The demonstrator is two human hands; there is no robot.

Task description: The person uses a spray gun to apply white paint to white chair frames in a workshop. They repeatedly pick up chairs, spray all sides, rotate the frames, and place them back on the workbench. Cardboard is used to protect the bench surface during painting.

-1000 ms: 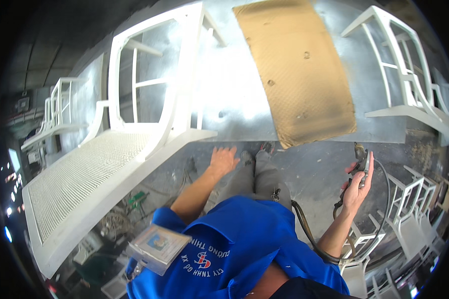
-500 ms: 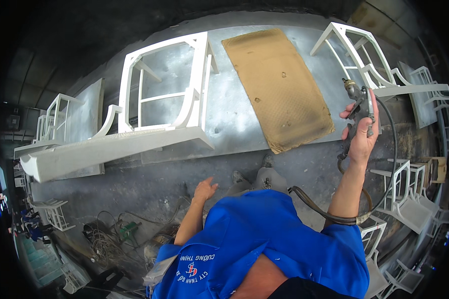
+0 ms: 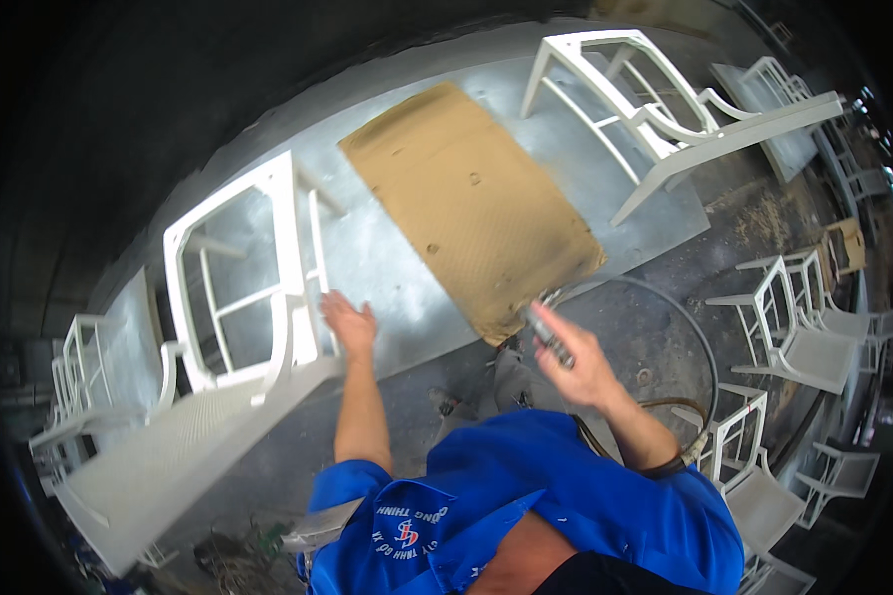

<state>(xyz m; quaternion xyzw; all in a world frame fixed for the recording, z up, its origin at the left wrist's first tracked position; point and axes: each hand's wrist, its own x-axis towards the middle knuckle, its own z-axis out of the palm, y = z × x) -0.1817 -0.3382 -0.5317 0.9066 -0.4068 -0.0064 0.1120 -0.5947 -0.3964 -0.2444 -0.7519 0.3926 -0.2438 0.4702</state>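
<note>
My right hand (image 3: 583, 369) is closed around the grip of a metal spray gun (image 3: 552, 335), held low over the near edge of a sheet of brown cardboard (image 3: 466, 188). A dark hose trails from the gun and loops past my right forearm. My left hand (image 3: 350, 325), fingers outstretched, is beside the right-hand side of a white chair frame (image 3: 233, 382) lying with its back toward me. Whether the fingertips touch the frame I cannot tell. The cardboard lies flat on a grey, paint-dusted table (image 3: 387, 268).
Another white chair frame (image 3: 665, 139) lies on the table's right part. Several finished-looking white chairs (image 3: 809, 352) stand on the floor to the right. More frames (image 3: 89, 367) are at the far left. The hose (image 3: 709, 347) arcs over the floor on my right.
My right hand has brought the spray gun down and leftward, from beside the right chair frame to the cardboard's near edge. My left hand has reached forward to the left chair. The view has turned.
</note>
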